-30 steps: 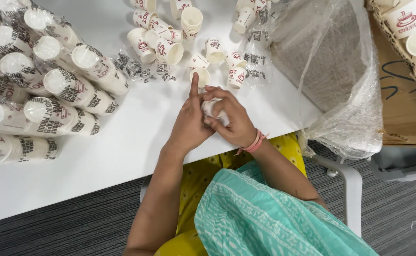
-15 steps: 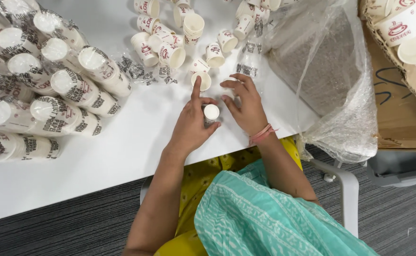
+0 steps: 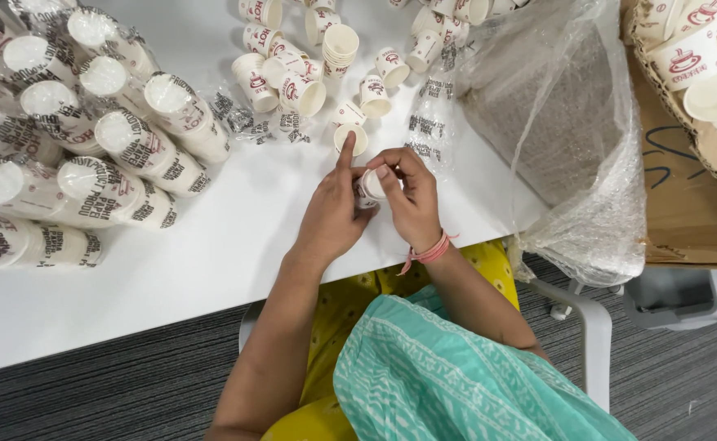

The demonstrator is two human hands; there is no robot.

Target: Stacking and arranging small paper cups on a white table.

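Observation:
A small white paper cup (image 3: pixel 370 184) with red print is gripped between both hands just above the white table (image 3: pixel 211 253), near its front edge. My left hand (image 3: pixel 331 214) holds it from the left, index finger pointing up. From the right, my right hand (image 3: pixel 411 194) curls its fingers over the cup's rim; a pink band circles that wrist. Another small cup (image 3: pixel 350 139) stands just beyond my fingertips.
Several wrapped sleeves of stacked cups (image 3: pixel 122 147) lie at the left. Loose small cups (image 3: pixel 293 73) are scattered at the back centre. A large clear plastic bag (image 3: pixel 567 131) sits at the right, beside a cardboard box (image 3: pixel 685 163) with more cups.
My right hand has closed back over the cup that stood exposed between my hands half a second ago. Both hands stay at the same spot on the table.

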